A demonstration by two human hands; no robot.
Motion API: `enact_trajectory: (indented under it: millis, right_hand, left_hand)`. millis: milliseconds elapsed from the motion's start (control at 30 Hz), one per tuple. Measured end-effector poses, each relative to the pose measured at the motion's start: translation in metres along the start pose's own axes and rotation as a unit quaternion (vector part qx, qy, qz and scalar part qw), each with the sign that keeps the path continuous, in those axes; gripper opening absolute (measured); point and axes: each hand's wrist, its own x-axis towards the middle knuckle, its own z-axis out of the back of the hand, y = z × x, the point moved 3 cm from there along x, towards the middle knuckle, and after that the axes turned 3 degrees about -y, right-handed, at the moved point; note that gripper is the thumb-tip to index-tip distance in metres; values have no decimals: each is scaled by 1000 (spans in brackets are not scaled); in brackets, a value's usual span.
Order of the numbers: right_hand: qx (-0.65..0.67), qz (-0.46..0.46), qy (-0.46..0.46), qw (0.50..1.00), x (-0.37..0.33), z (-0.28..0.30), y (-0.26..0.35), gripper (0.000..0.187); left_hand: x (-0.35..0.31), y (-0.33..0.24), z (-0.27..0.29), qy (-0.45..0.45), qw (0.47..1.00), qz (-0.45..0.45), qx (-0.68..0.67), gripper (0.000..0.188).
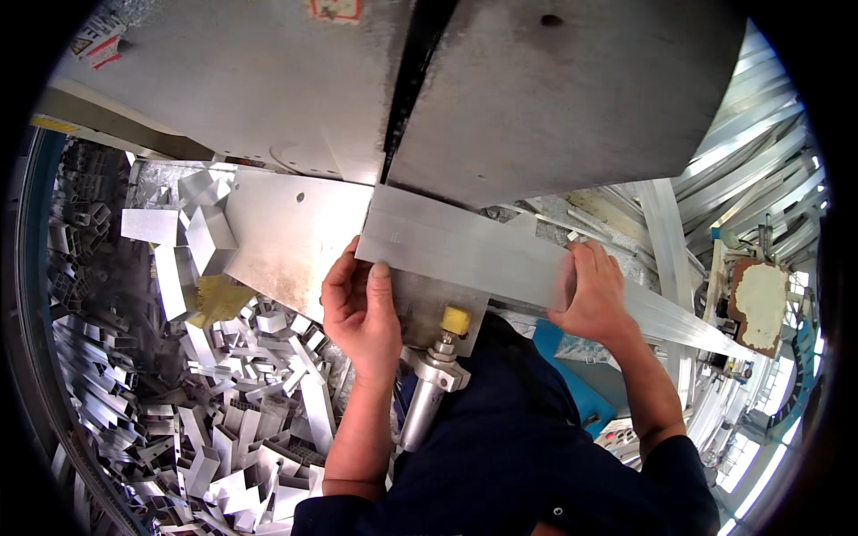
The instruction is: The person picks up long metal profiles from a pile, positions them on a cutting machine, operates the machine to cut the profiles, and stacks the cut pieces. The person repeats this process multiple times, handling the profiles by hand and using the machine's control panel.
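A long, flat-faced aluminium bar [465,243] lies across the metal machine table, its left end at the slot between two large metal guards. My left hand [365,314] is closed at that end, thumb on the bar's near edge and fingers curled, partly hidden below it. Farther right, my right hand [592,290] wraps over the bar, fingers on the far side. The bar runs on past it to the lower right. Just in front of the bar, near my body, stands a clamp cylinder [427,397] with a yellow tip [456,320].
Two big metal guards [259,80] hang over the far side. Several cut aluminium pieces [211,239] sit on the left of the table plate [277,210]. Below them lies a heap of offcuts [250,438]. Long aluminium profiles [751,134] are stacked at the far right.
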Motion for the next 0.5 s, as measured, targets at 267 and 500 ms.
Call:
enact_trajectory:
  millis: [267, 500]
  right_hand:
    - [6, 20, -32, 999, 3, 4, -2, 80]
    - [-1, 27, -38, 999, 4, 0, -1, 78]
  left_hand:
    - [5, 6, -1, 27, 986, -110, 120, 36]
    - [4, 9, 1, 32, 980, -126, 152, 36]
